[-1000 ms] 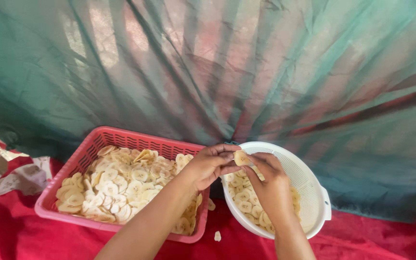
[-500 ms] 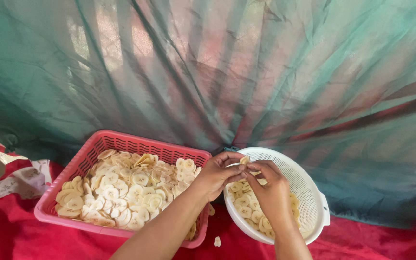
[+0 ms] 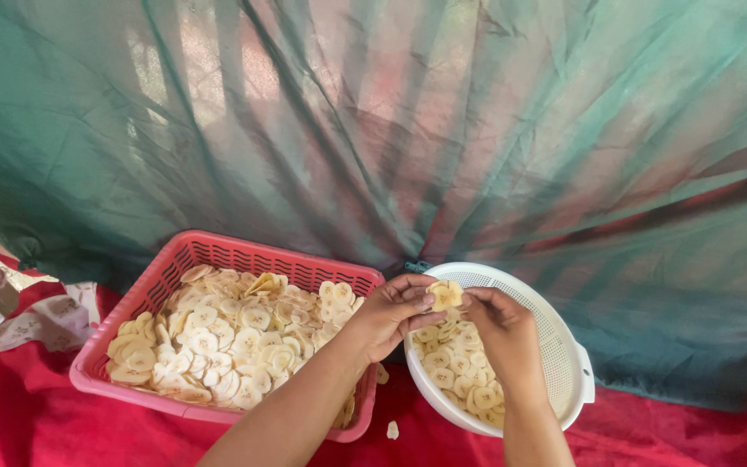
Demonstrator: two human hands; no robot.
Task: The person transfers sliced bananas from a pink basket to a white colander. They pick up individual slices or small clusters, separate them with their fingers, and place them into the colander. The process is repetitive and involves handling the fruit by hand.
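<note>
A small clump of pale yellow banana slices [image 3: 444,295] is being pinched between the two hands, just above the near-left rim of the white colander [image 3: 564,346]. The left hand [image 3: 392,313] is being held to the left of the clump, its fingertips closed on the clump's left edge; the right hand [image 3: 505,333] is being held to the right and slightly below, its fingertips closed on the right edge. Neither hand is nearer: the clump is being shared between them, lying flat-faced toward the camera with no clear long axis. More slices are being kept in the colander directly below the hands, while the red plastic basket [image 3: 175,268], heaped with separated slices, is being kept just to the left, touching or nearly touching the colander. One stray slice [image 3: 392,429] is lying on the red cloth [image 3: 667,432] between the two containers. A green tarpaulin [image 3: 477,130] is hanging behind.
</note>
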